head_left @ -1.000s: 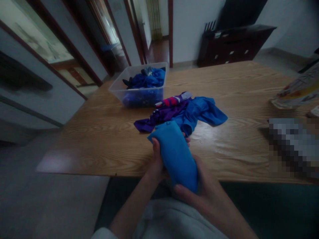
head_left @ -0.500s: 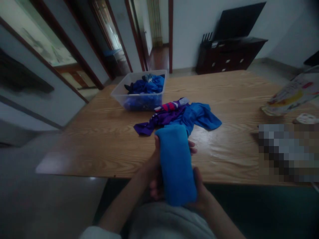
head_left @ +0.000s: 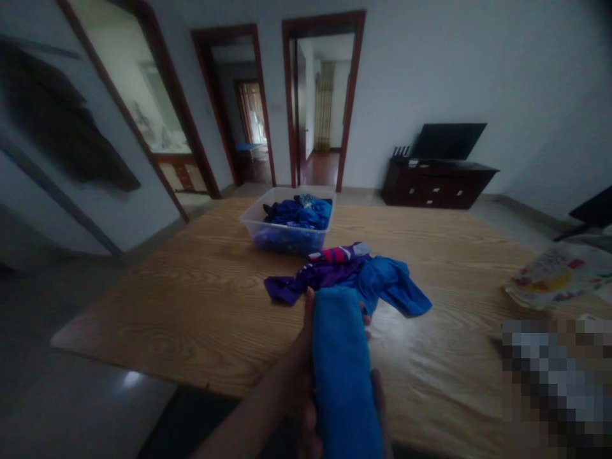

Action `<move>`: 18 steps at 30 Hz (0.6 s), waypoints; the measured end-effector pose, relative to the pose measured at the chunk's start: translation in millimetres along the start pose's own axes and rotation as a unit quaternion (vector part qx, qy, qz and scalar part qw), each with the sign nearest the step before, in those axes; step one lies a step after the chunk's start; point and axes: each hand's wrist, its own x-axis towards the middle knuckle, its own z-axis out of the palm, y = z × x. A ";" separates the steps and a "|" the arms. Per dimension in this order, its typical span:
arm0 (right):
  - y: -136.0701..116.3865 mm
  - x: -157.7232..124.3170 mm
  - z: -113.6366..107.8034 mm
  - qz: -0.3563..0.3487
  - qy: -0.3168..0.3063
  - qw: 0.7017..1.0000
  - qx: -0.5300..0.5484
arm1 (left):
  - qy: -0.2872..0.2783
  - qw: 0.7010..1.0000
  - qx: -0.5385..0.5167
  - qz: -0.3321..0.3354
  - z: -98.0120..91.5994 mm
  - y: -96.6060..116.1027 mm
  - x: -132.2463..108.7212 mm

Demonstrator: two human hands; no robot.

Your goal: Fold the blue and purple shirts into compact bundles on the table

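A folded blue cloth (head_left: pixel 343 370) stands lengthways over the near edge of the wooden table (head_left: pixel 191 299). My left hand (head_left: pixel 306 338) grips its left side, thumb up along the edge and fingertips showing past the far right side. My right hand (head_left: pixel 377 408) holds the lower right of the cloth, mostly hidden behind it. Just beyond lies a loose heap of blue and purple clothes (head_left: pixel 354 277).
A clear plastic bin (head_left: pixel 287 237) with blue clothes stands further back on the table. A printed plastic bag (head_left: pixel 549 277) lies at the right edge. Behind are open doorways and a dark cabinet (head_left: pixel 437 182) with a screen.
The view has tilted upward, showing more of the room. The folded cloth has stayed in both hands, now lower in the picture and more upright.
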 end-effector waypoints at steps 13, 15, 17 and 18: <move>-20.1 -1.5 -37.5 -0.063 0.399 0.871 -0.281 | -0.005 0.853 0.495 0.168 -0.7 15.6 -34.0; -13.2 0.6 -39.6 -0.104 0.373 0.832 -0.396 | 0.036 0.823 0.540 0.169 -2.7 12.3 -35.9; -8.2 1.9 -38.4 -0.140 0.325 0.805 -0.477 | 0.053 0.806 0.561 0.179 -1.0 14.4 -38.6; -7.7 1.6 -38.4 -0.153 0.295 0.791 -0.514 | 0.054 0.797 0.570 0.190 1.0 19.2 -40.5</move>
